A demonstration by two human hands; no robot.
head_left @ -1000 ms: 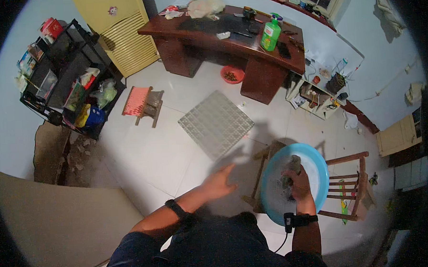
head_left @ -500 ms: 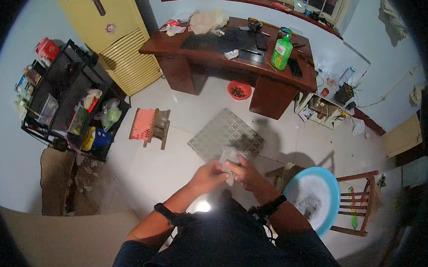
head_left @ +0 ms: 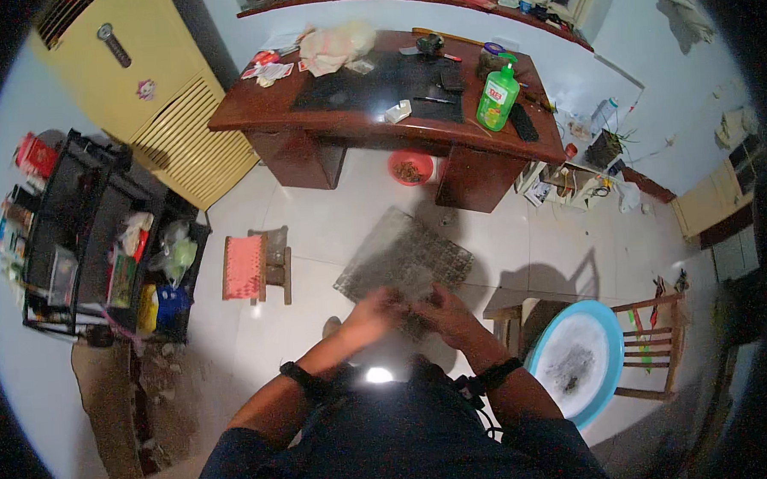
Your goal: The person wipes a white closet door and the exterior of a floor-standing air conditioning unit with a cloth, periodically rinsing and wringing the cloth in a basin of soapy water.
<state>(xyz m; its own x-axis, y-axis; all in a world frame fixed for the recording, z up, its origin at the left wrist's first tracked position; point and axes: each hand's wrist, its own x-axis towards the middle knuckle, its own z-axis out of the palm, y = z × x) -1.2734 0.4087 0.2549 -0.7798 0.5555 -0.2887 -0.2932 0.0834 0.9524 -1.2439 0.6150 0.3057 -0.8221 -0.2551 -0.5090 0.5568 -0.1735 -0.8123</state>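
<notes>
Mat (head_left: 408, 254) below, left fingers (head_left: 389, 299) near right fingers (head_left: 437, 299)

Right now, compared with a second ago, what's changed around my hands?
Your right hand has left the round light-blue plastic basin and moved left, joining your left hand over the square grey mat. Half a second ago both gripped something pale and limp; now blur hides whether they still do. The basin stays on the brown wooden chair.

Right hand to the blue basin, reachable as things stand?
Probably yes: the blue basin sits to the right of the right hand, open on top, and nothing visible blocks the way. Blur hides whether the hand is holding anything.
</notes>
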